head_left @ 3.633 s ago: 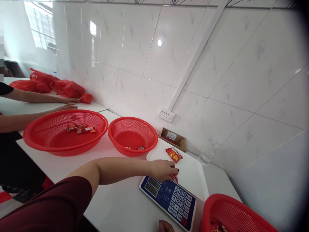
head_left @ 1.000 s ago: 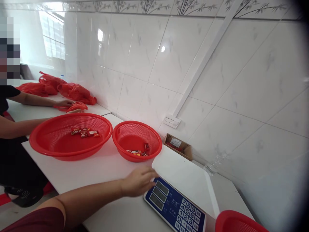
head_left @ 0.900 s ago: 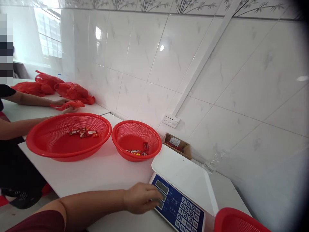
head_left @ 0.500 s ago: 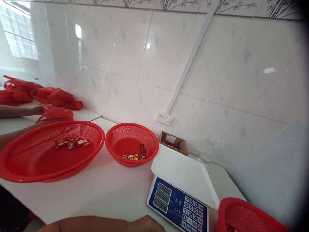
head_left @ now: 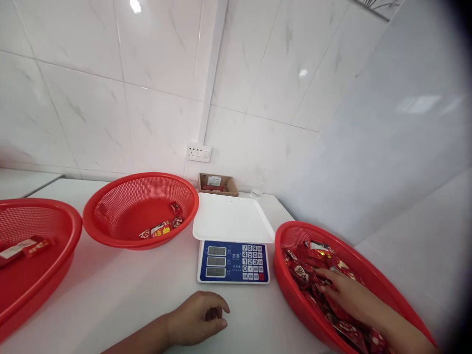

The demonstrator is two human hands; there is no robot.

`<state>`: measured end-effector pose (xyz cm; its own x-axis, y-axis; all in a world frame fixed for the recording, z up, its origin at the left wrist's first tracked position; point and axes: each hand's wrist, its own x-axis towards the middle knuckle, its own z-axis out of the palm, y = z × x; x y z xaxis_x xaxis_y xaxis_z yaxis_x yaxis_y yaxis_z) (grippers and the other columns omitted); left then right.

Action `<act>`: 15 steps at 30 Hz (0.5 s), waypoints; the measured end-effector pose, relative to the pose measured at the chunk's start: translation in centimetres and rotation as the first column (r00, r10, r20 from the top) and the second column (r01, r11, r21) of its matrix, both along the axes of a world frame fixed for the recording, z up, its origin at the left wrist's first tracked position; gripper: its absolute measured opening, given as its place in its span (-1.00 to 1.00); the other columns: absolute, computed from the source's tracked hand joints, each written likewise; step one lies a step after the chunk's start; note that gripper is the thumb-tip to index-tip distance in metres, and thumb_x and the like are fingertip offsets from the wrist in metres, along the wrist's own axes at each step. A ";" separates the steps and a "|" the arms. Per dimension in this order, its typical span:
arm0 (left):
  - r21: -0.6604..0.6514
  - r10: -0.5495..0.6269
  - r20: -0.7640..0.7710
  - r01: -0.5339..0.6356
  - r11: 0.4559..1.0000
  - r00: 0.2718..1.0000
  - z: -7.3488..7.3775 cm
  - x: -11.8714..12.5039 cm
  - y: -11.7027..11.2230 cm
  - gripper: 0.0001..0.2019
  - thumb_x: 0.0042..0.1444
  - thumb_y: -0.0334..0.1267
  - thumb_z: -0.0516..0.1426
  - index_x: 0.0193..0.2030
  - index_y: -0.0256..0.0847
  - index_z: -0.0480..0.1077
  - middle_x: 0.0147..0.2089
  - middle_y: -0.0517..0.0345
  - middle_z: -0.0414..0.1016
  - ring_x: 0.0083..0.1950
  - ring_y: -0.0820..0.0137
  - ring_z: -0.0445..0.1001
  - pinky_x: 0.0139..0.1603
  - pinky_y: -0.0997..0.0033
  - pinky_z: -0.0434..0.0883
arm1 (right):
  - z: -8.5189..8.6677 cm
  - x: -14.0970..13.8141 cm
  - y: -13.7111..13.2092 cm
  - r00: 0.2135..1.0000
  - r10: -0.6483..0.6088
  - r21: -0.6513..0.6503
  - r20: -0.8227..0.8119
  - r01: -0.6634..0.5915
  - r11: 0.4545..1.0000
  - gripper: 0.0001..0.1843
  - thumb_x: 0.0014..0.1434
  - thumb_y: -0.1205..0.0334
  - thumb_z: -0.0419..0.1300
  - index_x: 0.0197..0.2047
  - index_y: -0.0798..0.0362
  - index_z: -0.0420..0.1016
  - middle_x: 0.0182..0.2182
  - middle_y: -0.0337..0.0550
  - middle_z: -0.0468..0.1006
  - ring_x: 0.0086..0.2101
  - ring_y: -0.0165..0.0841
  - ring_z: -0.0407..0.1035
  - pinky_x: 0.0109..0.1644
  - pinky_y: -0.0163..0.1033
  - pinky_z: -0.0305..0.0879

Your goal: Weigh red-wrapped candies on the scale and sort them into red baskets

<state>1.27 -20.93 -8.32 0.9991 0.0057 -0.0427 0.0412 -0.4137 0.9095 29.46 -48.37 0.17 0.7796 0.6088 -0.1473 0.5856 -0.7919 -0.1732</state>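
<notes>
My right hand (head_left: 341, 290) reaches into the red plastic basket (head_left: 283, 255) on the right. Its fingers are stretched out and apart, touching the small red wrapped packets (head_left: 300, 275) heaped there; I see none lifted. My left hand (head_left: 199, 317) hovers over the white table in front of the digital scale (head_left: 234, 260). Its fingers curl loosely, with a gap to the thumb and nothing between them. The scale's white weighing pan (head_left: 230, 219) bears nothing, and its display digits are too faint to read.
A round red basket (head_left: 140, 211) with several packets stands left of the scale. Another red basket (head_left: 40, 290) is cut off at the left edge. Behind the scale are a small cardboard box (head_left: 228, 186) and a clear plastic item (head_left: 257, 187), near a wall socket (head_left: 199, 152).
The view has swung right and down. My right hand has come into view inside the right basket. My left hand now shows fully; the other person's arms have left view.
</notes>
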 end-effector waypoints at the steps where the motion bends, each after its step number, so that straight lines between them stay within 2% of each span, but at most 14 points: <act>1: 0.001 -0.001 -0.009 0.001 1.000 1.000 -0.1 0.1 0.0 -0.73 0.07 -0.14 0.08 -0.12 -0.16 0.43 -0.23 0.13 0.47 -0.28 0.42 0.42 -0.27 0.51 0.37 | 0.1 0.0 0.4 1.000 0.014 -0.028 -0.022 -0.014 0.999 -0.56 0.06 0.27 0.06 0.04 0.00 0.41 0.02 -0.05 0.44 0.01 -0.15 0.32 0.06 -0.14 0.23; 5: 0.004 -0.006 -0.033 0.006 1.000 0.999 -0.3 0.1 0.1 -0.74 0.06 -0.15 0.09 -0.12 -0.16 0.42 -0.22 0.14 0.47 -0.28 0.43 0.41 -0.27 0.51 0.37 | 0.0 -0.1 3.0 0.990 0.105 -0.060 -0.095 -0.111 0.992 -0.49 0.07 0.22 0.09 0.12 0.09 0.33 0.11 0.02 0.34 0.08 -0.18 0.23 0.15 -0.18 0.08; 8: 0.006 -0.008 -0.041 0.008 1.000 0.999 -0.2 0.1 0.1 -0.74 0.06 -0.17 0.08 -0.12 -0.16 0.42 -0.22 0.14 0.46 -0.27 0.43 0.41 -0.26 0.52 0.36 | -1.0 0.0 4.7 0.985 0.118 -0.054 -0.123 -0.126 0.991 -0.43 -0.01 0.21 0.19 0.11 0.09 0.33 0.08 0.06 0.36 0.02 -0.15 0.30 0.07 -0.19 0.17; 11: 0.002 -0.008 -0.053 0.008 1.000 0.999 0.0 0.1 0.1 -0.74 0.06 -0.17 0.08 -0.13 -0.17 0.42 -0.21 0.14 0.46 -0.26 0.43 0.41 -0.26 0.52 0.36 | -2.3 0.6 5.4 0.986 0.114 -0.037 -0.121 -0.120 0.992 -0.54 -0.06 0.34 0.19 -0.02 0.07 0.41 -0.04 0.01 0.47 -0.11 -0.20 0.38 -0.06 -0.26 0.24; 13: 0.003 -0.005 -0.056 0.005 1.000 0.998 0.0 0.2 0.1 -0.74 0.06 -0.18 0.08 -0.12 -0.17 0.42 -0.21 0.14 0.46 -0.26 0.43 0.40 -0.25 0.52 0.36 | -2.8 1.2 5.3 0.991 0.100 -0.023 -0.090 -0.102 0.994 -0.67 -0.05 0.45 0.10 -0.18 0.06 0.46 -0.21 -0.07 0.55 -0.23 -0.26 0.42 -0.17 -0.30 0.25; 15: 0.003 -0.004 -0.059 0.004 1.000 0.998 0.0 0.2 0.1 -0.74 0.05 -0.19 0.08 -0.12 -0.17 0.42 -0.21 0.14 0.46 -0.27 0.43 0.40 -0.25 0.52 0.35 | -2.8 2.1 4.8 0.997 0.066 -0.008 -0.044 -0.067 0.998 -0.72 -0.02 0.51 0.02 -0.30 0.04 0.45 -0.34 -0.14 0.55 -0.32 -0.30 0.42 -0.24 -0.31 0.23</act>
